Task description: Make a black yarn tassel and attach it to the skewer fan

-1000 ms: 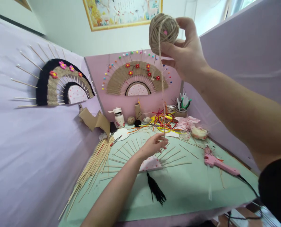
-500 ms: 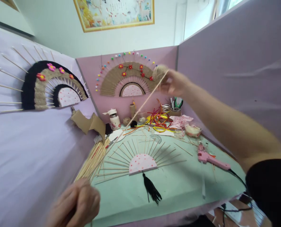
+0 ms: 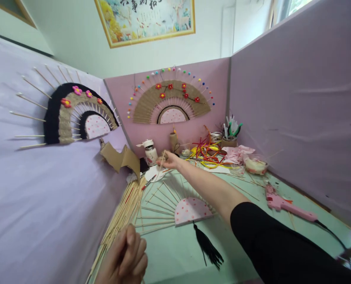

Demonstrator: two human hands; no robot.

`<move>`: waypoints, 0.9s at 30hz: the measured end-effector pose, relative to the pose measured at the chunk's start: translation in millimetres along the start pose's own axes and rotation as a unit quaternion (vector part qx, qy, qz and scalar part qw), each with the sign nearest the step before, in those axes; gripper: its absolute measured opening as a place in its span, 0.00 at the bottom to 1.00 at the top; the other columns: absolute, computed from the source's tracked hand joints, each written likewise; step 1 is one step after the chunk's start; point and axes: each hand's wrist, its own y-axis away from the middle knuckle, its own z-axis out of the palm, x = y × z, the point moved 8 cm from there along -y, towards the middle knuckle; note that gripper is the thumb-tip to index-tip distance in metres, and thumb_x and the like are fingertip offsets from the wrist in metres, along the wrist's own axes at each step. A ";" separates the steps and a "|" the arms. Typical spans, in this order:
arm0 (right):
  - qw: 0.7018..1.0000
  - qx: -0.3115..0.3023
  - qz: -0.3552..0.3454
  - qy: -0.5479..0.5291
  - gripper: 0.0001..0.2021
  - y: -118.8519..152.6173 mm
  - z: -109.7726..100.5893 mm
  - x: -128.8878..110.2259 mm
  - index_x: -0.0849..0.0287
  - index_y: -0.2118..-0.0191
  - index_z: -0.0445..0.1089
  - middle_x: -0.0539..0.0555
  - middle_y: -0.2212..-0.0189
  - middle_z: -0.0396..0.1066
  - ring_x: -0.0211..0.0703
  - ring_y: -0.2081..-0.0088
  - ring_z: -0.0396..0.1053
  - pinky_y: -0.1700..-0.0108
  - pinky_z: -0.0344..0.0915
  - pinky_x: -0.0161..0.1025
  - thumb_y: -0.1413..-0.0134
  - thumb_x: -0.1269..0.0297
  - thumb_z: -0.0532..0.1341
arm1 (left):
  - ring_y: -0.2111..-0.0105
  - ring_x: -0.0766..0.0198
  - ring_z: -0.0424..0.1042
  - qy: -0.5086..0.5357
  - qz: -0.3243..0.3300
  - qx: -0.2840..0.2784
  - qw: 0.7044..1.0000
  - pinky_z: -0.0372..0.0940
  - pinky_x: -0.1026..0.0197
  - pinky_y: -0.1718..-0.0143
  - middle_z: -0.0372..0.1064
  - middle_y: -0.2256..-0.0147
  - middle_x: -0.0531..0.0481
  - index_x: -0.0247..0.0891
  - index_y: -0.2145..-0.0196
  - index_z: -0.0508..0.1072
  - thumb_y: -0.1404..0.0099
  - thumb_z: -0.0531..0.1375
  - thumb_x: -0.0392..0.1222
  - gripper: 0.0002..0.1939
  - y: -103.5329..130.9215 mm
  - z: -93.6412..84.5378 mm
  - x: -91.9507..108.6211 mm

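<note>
My left hand [image 3: 126, 256] is closed low in front, its fingers pinched on the twine, whose thin end shows faintly under the fist. At the back of the table my right hand [image 3: 170, 161] is wrapped round a small ball of beige twine [image 3: 164, 156], partly hidden by the fingers. A strand hangs from it. Below my right forearm lies a half-round white piece with pink dots [image 3: 191, 210], with thin sticks [image 3: 157, 217] fanning out. A black tassel [image 3: 206, 246] hangs from its lower edge.
Loose sticks [image 3: 116, 225] lie along the left edge. A pink glue gun [image 3: 290, 207] rests at the right. Behind are a white bottle [image 3: 150, 152], coloured pipe cleaners [image 3: 209, 154] and a bowl [image 3: 256, 165]. Two finished fans [image 3: 172, 96] hang on the panels.
My right hand has come down and left with the twine ball, from before the hanging fan to the table's back. My left hand has shifted slightly right. The view has turned slightly.
</note>
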 end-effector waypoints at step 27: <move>0.867 -0.334 -0.177 0.326 0.18 292.1 0.7 55.9 0.62 0.59 0.74 0.50 0.76 0.66 0.35 0.74 0.63 0.70 0.61 0.33 0.35 0.55 0.52 | 0.81 0.74 0.56 -0.343 -0.177 -0.317 0.866 0.49 0.70 0.80 0.64 0.77 0.52 0.35 0.54 0.75 0.35 0.58 0.57 0.23 32.5 69.8 -57.4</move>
